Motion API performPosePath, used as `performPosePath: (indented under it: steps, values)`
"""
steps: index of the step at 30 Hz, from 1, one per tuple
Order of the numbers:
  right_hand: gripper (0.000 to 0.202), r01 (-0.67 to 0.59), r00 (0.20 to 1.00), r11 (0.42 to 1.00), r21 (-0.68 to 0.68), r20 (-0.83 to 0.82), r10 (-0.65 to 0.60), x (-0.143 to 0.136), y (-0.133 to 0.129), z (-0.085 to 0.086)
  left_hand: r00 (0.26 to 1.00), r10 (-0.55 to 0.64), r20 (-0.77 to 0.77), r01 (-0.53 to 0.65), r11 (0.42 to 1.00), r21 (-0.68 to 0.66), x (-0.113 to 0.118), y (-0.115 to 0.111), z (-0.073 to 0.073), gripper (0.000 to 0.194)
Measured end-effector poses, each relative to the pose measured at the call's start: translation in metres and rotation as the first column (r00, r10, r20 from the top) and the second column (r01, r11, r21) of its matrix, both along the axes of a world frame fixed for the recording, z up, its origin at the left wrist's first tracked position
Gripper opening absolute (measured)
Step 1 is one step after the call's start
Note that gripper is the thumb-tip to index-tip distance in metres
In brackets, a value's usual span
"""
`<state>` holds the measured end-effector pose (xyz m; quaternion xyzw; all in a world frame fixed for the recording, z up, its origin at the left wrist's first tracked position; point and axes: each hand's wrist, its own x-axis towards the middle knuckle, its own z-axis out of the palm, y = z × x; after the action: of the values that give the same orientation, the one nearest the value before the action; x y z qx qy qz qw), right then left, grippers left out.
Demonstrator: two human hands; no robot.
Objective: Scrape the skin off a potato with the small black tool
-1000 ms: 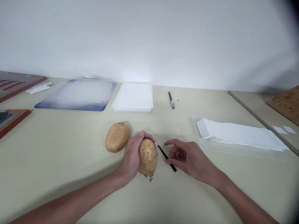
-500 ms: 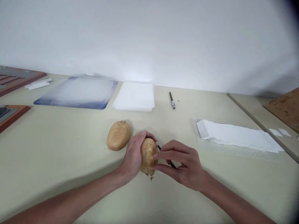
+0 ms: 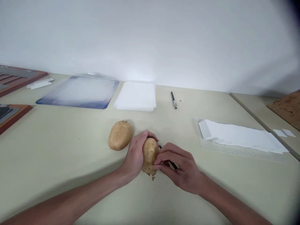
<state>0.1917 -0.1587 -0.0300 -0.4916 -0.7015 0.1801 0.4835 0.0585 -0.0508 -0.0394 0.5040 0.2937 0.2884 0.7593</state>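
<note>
My left hand [image 3: 134,156] is wrapped round a potato [image 3: 149,153] from its left side, steadying it on the table. A few loose scraps of peel [image 3: 153,178] show at the potato's near end. On the potato's right side, my right hand [image 3: 182,168] has thumb and fingertips pinched together against the skin. Whatever sits in that pinch, if anything, is too small to make out. Partly covered by the right hand is a thin black object [image 3: 173,165], its kind unclear. A second, whole potato [image 3: 120,136] lies just left of my left hand.
Behind the potatoes lie a stack of white sheets [image 3: 136,96] and a blue-edged clear plastic sheet or folder [image 3: 79,92]. A black marker [image 3: 173,100] is at the back. To the right, white paper pieces [image 3: 241,136] rest on clear plastic. Brown-framed boards [image 3: 16,114] stand at far left.
My right thumb and fingertips have come together from apart, pinching at the potato's right side. The left hand keeps its hold, and the view has shifted slightly.
</note>
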Motion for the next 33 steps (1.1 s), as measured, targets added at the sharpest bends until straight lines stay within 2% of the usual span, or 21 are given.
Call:
performPosePath:
  steps: [5,8,12,17,23,28,31,33]
  values:
    - [0.003,-0.163,0.986,0.975,-0.148,0.012,0.167,0.008,-0.013,0.012,1.000,-0.020,0.021,0.020,0.999,-0.042,0.001,0.000,0.000,0.039]
    - [0.008,-0.110,0.994,0.988,-0.106,-0.026,0.108,0.012,-0.013,0.012,0.999,-0.038,0.025,0.040,0.996,-0.074,0.001,0.000,0.000,0.039]
    - [0.025,0.007,0.986,1.000,-0.018,-0.165,-0.010,0.009,-0.003,0.001,1.000,-0.024,-0.002,0.024,1.000,-0.005,0.000,0.000,0.002,0.039]
    - [0.015,0.085,0.972,0.994,-0.068,-0.215,-0.098,0.000,0.005,-0.009,0.999,-0.042,-0.003,0.042,0.999,0.016,0.000,0.000,0.002,0.038]
    - [0.006,0.075,0.967,0.992,-0.097,-0.237,-0.096,-0.003,0.004,-0.009,0.999,-0.022,-0.039,0.025,0.998,0.061,-0.001,0.001,-0.002,0.040]
    - [0.005,0.079,0.985,0.992,-0.095,-0.145,-0.092,-0.002,0.001,-0.007,0.999,-0.020,-0.050,0.023,0.998,0.057,-0.002,0.000,-0.003,0.041]
    - [0.004,0.026,0.994,0.991,-0.129,-0.106,-0.039,0.002,-0.004,-0.004,0.999,-0.021,-0.032,0.022,0.999,0.029,-0.002,0.000,-0.003,0.040]
    - [0.005,-0.071,0.993,0.976,-0.208,-0.109,0.049,0.007,-0.008,0.000,0.999,-0.024,-0.025,0.025,0.999,0.020,-0.001,0.001,-0.003,0.039]
